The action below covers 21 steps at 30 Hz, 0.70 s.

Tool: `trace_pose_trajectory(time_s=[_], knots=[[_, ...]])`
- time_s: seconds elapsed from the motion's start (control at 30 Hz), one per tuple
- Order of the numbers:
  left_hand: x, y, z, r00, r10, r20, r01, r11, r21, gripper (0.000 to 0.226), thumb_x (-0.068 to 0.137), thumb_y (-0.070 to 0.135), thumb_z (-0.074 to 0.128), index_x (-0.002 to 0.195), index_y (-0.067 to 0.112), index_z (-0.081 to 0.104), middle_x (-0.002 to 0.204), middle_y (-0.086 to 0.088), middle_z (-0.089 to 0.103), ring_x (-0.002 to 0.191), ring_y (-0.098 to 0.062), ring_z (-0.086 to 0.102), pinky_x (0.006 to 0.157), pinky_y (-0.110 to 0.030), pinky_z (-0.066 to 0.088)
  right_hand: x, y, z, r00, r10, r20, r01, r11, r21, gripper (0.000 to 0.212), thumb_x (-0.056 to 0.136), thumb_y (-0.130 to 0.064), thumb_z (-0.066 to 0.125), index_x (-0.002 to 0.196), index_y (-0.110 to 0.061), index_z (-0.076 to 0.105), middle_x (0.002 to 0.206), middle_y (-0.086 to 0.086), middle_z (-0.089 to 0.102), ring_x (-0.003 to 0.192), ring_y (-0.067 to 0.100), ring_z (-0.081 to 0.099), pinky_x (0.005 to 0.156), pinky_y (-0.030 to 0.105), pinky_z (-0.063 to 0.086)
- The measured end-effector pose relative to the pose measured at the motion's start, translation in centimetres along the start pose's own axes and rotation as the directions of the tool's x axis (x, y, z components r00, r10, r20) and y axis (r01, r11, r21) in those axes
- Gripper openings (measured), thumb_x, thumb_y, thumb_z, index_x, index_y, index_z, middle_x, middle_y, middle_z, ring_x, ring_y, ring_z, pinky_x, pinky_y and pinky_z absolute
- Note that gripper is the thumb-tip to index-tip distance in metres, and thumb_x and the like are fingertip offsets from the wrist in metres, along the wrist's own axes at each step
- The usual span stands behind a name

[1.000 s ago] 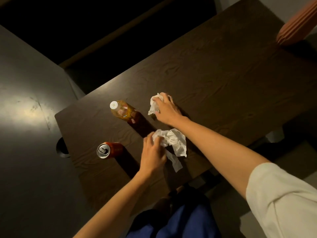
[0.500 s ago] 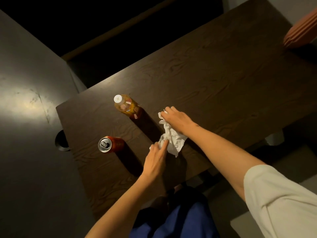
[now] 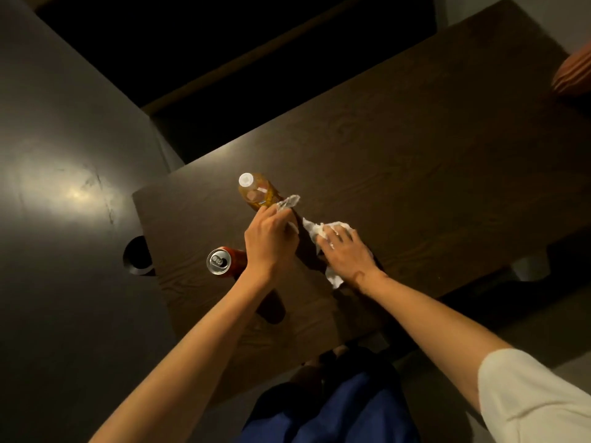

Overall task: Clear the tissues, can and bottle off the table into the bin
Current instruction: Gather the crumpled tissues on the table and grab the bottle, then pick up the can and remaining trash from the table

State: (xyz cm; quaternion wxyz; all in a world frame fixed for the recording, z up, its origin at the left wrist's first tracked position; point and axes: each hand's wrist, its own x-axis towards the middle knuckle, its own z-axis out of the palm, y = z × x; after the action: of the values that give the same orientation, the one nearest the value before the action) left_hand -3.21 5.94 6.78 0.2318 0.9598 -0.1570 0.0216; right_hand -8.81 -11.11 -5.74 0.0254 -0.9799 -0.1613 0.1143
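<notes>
On the dark wooden table [image 3: 415, 148] my left hand [image 3: 270, 239] is closed on a small white tissue [image 3: 287, 202], lifted beside the bottle. The bottle [image 3: 257, 193] has a white cap and amber liquid and stands upright just beyond that hand. My right hand [image 3: 347, 254] presses down on a larger crumpled white tissue [image 3: 315, 230], whose other end sticks out below the palm. A red can [image 3: 224, 260] with a silver top stands upright left of my left wrist.
A dark round bin opening [image 3: 137, 255] shows at the table's left edge, partly hidden under it. A ribbed orange object [image 3: 574, 75] stands at the far right corner. Grey floor lies left; my blue-clad legs are below the near edge.
My left hand has lifted a tissue piece up toward the bottle. My right hand has drawn back over the other tissue, nearer the table's front.
</notes>
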Motion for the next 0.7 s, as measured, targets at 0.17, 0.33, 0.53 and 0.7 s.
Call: trace_pose_trajectory(time_s=[0.17,0.33,0.53,0.7], knots=[[0.6,-1.5,-3.9,0.985,-0.153,-0.080,0.141,0.980,-0.139,0.017,0.086,0.023,0.049,0.074,0.016,0.057,0.075,0.007,0.052,0.073,-0.016,0.046,0.062,-0.031,0.035,1.7,1.4,-1.6,0.982,0.081,-0.169,-0.053,0.986,0.160,0.013,0.095,-0.020,0.060,0.101,-0.008,0.059,0.087,0.013,0.061,0.072,0.033,0.064,0.053,0.041,0.048],[-1.2,-6.1,-5.9,0.926,-0.371,-0.078,0.364,0.927,-0.088,0.048,0.095,0.055,0.037,0.063,0.020,0.040,0.068,0.005,0.047,0.070,-0.019,0.047,0.060,-0.035,0.038,8.0,-0.9,-9.0,0.896,0.380,-0.230,-0.158,0.757,0.634,0.051,0.096,-0.056,0.039,0.072,-0.016,0.058,0.065,0.010,0.066,0.063,0.035,0.063,0.053,0.034,0.040],[-4.2,-10.5,-5.7,0.896,-0.434,-0.095,0.444,0.871,0.211,0.071,0.076,0.090,0.039,0.083,0.020,0.050,0.088,0.000,0.054,0.079,-0.018,0.044,0.064,-0.036,0.042,12.9,-5.8,-16.0,0.840,0.336,-0.425,0.093,0.683,0.724,0.063,0.082,-0.070,0.056,0.116,-0.016,0.052,0.067,-0.003,0.060,0.055,0.012,0.054,0.048,0.020,0.034],[-6.0,-12.3,-5.0,0.828,-0.560,0.040,0.520,0.792,0.320,0.117,0.055,0.101,0.040,0.122,0.006,0.046,0.112,-0.012,0.051,0.094,-0.024,0.047,0.076,-0.037,0.045,14.4,-8.2,-16.2,0.912,0.164,-0.376,0.034,0.883,0.467,0.063,0.083,-0.064,0.061,0.119,-0.013,0.050,0.082,0.010,0.071,0.072,0.026,0.069,0.057,0.032,0.049]])
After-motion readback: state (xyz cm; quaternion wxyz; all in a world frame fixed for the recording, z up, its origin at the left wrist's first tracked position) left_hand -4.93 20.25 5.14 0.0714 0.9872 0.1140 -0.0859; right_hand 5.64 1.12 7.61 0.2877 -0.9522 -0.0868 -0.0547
